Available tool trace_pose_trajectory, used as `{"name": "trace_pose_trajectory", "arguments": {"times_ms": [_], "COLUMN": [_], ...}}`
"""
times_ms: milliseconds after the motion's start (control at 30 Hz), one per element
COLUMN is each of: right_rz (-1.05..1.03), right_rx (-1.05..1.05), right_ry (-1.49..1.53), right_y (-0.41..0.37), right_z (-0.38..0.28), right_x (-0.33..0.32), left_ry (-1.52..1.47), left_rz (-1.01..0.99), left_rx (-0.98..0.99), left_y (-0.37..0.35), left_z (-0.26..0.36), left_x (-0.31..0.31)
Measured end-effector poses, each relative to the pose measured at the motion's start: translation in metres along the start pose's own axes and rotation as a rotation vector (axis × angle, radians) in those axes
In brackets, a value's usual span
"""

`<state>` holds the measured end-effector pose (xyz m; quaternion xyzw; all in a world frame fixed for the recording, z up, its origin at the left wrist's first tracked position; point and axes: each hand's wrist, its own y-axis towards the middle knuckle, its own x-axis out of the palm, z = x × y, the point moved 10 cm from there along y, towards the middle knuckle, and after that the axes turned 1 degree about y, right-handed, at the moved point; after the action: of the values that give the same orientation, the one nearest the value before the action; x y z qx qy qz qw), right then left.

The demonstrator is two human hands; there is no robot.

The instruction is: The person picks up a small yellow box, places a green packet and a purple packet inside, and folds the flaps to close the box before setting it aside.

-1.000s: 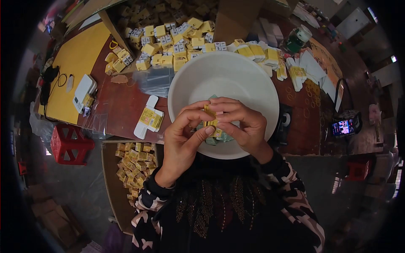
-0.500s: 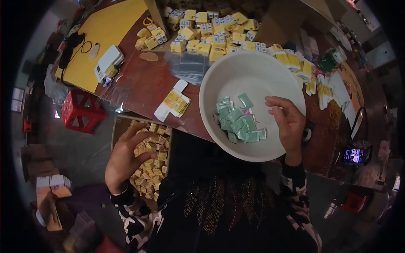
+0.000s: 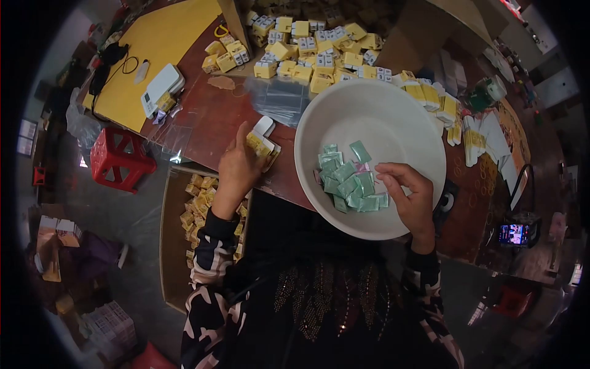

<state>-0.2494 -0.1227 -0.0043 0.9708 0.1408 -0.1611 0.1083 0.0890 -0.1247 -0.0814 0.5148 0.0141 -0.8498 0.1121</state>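
Note:
My left hand is at the stack of flat yellow-and-white cartons near the table's front edge, its fingers on the stack's left side and partly spread. My right hand hangs over the right part of the big white bowl, beside the green sachets heaped inside it. Its thumb and fingers are apart with nothing visible between them. Below my left hand is a cardboard box of small yellow boxes, partly covered by my sleeve.
Many yellow-and-white boxes lie behind the bowl. Clear plastic sheets are left of it. A white scale is at the back left, a red stool on the floor, a lit-screen device at the right.
My left hand has moved from above the box of small yellow boxes up to the carton stack. My right hand has shifted slightly left and down over the bowl. The whole view has shifted slightly.

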Motion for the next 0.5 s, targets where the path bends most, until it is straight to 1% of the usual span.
{"name": "trace_pose_trajectory", "arguments": {"times_ms": [33, 67, 133, 167, 233, 267, 300, 333, 367, 400, 433, 467, 500], "right_rz": [-0.002, -0.008, -0.01, -0.01, -0.002, -0.011, -0.018, -0.004, 0.017, 0.041, 0.062, 0.036, 0.007], "right_rx": [-0.004, -0.007, -0.012, -0.021, -0.025, -0.067, -0.11, -0.11, -0.199, -0.288, -0.286, -0.322, -0.355], "right_ry": [0.004, 0.007, 0.01, 0.007, 0.003, 0.081, 0.156, 0.148, 0.21, 0.269, 0.253, 0.179, 0.104], "right_y": [0.0, 0.001, 0.003, 0.003, 0.002, 0.003, 0.003, 0.004, 0.004, 0.004, 0.004, 0.003, 0.001], "right_z": [0.0, 0.0, -0.002, -0.008, -0.017, -0.027, -0.035, -0.04, -0.053, -0.065, -0.067, -0.073, -0.077], "right_x": [0.001, 0.003, 0.004, 0.005, 0.009, 0.014, 0.02, 0.027, 0.032, 0.034, 0.034, 0.039, 0.043], "left_ry": [-0.083, -0.079, -0.067, -0.065, -0.458, -0.46, -0.632, -0.806, -0.866, -0.877, -0.953, -1.03, -1.041], "left_rz": [-0.027, -0.023, 0.061, 0.06, 0.126, 0.121, 0.07, 0.015, -0.009, -0.023, -0.036, -0.05, -0.05], "left_rx": [-0.058, -0.06, -0.021, -0.015, 0.085, 0.093, 0.119, 0.147, 0.209, 0.226, 0.265, 0.302, 0.326], "left_y": [-0.002, -0.005, -0.013, -0.017, -0.026, -0.031, -0.036, -0.041, -0.045, -0.049, -0.054, -0.058, -0.062], "left_z": [-0.002, 0.001, 0.015, 0.022, 0.046, 0.06, 0.079, 0.098, 0.117, 0.129, 0.143, 0.154, 0.159], "left_x": [-0.005, -0.014, -0.041, -0.049, -0.07, -0.075, -0.075, -0.074, -0.074, -0.069, -0.065, -0.062, -0.056]}}
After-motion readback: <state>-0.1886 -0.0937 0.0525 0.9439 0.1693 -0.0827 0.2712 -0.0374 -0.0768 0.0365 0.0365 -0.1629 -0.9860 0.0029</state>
